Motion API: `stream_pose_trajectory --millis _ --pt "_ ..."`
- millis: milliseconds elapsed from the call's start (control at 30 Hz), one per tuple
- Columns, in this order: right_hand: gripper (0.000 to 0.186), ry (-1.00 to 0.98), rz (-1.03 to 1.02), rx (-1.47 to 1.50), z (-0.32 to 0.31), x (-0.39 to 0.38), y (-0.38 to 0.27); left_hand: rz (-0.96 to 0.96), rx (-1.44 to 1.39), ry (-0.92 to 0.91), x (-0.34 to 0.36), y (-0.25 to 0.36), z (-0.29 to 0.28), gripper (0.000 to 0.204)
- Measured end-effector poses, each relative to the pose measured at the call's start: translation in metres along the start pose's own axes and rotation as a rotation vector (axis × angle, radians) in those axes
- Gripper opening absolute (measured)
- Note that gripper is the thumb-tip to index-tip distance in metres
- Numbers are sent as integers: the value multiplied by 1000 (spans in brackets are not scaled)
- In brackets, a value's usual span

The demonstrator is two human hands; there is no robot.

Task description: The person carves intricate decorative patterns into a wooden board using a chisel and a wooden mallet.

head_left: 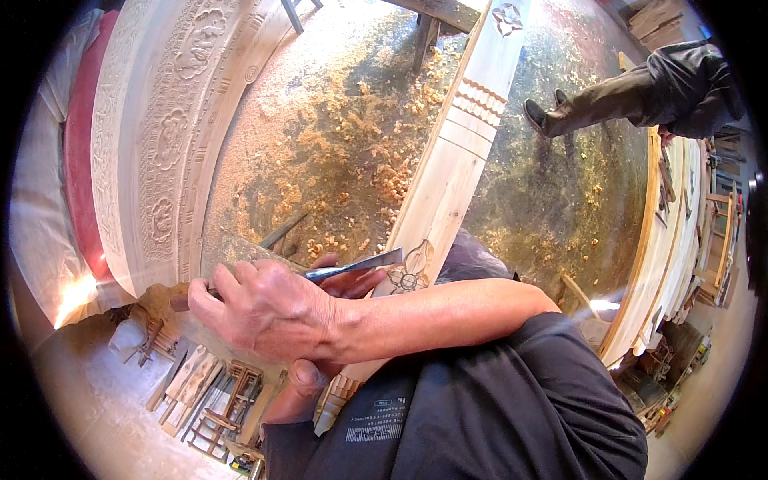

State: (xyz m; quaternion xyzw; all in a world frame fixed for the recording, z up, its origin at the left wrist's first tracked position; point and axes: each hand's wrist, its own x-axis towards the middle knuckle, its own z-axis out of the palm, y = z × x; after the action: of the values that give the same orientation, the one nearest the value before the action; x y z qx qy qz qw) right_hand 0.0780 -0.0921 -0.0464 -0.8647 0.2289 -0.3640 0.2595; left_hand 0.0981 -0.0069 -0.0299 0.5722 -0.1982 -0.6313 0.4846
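A long pale wooden board (436,172) runs from the top of the head view down to my torso, with wavy carved bands and a flower outline (410,274) on its face. My right hand (268,308) is closed around a chisel (352,265), its forearm crossing over the board. The flat metal blade points right, its tip over the board beside the flower. My left hand (364,282) lies under the blade at the board's left edge. Only some of its fingers show; the right hand and wrist hide the rest, so its grip is unclear.
A large carved panel (172,136) stands at the left beside red cloth (84,144). Wood shavings (344,136) litter the floor. Another person (640,92) is at the upper right, near stacked planks (652,264). A rack of tools and wood pieces (220,408) lies lower left.
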Motion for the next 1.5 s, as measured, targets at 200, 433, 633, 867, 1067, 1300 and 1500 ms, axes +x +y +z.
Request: stream_pose_trajectory --millis 200,433,633,867,1067,1300,1500 --pt "48 -19 33 61 -5 3 2 -1 13 6 -8 2 -2 129" --pt "57 -31 81 101 -3 7 1 -12 15 35 -14 3 0 142" --pt "57 -93 80 108 0 4 3 -28 -3 32 -1 -5 2 153" --pt "56 -52 91 143 -2 4 7 -54 -34 96 5 -1 10 155" --pt "55 -15 116 188 -7 8 12 4 39 30 5 0 9 144" --pt "55 209 264 191 -10 21 32 415 -71 13 42 5 -38 119" --pt "58 218 279 172 -15 22 34 412 220 274 100 131 -176 118"
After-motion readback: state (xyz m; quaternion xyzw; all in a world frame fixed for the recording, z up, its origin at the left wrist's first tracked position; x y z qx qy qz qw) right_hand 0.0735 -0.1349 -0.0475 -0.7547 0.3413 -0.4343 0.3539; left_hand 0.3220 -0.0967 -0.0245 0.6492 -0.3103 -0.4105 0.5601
